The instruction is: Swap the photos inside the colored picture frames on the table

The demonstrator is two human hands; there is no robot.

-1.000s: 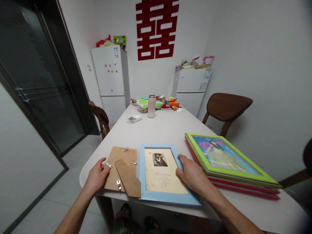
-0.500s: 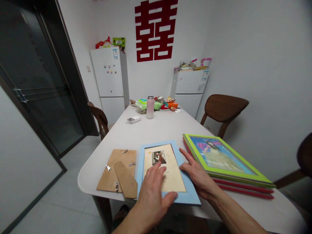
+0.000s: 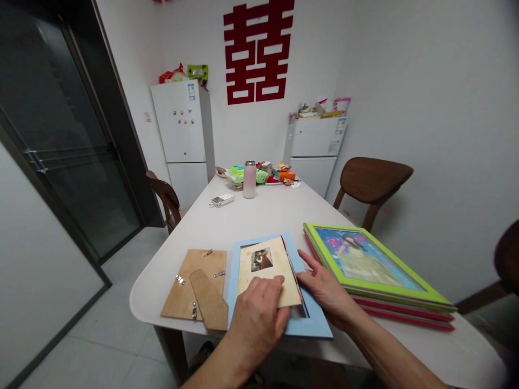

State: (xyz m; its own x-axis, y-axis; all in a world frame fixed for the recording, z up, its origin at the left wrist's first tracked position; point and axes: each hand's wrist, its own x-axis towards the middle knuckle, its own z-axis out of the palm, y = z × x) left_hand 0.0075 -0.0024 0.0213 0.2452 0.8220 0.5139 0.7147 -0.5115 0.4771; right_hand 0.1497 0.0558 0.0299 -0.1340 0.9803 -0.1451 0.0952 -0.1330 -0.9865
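Observation:
My left hand (image 3: 256,319) grips the lower edge of a cream paper insert (image 3: 267,275) and lifts it, slightly tilted, out of a light blue picture frame (image 3: 314,319). The insert bears a small photo. My right hand (image 3: 324,290) rests with fingers apart on the frame's right side, next to the insert. Left of the frame lies a brown fibreboard frame backing (image 3: 178,300) with metal turn clips, and its hinged easel stand (image 3: 208,300) lies flat on it. The backing is not touching either hand.
A stack of frames, a lime green picture frame (image 3: 367,265) over red ones (image 3: 405,313), lies to the right on the white table (image 3: 267,227). Further back stand a pink bottle (image 3: 250,180), a small silver device (image 3: 223,200) and a heap of packets. Wooden chairs surround the table.
The cream insert has shifted up and tilted, its lower right corner lifted from the frame. My left hand now grips it instead of lying flat on it. My right hand has barely moved.

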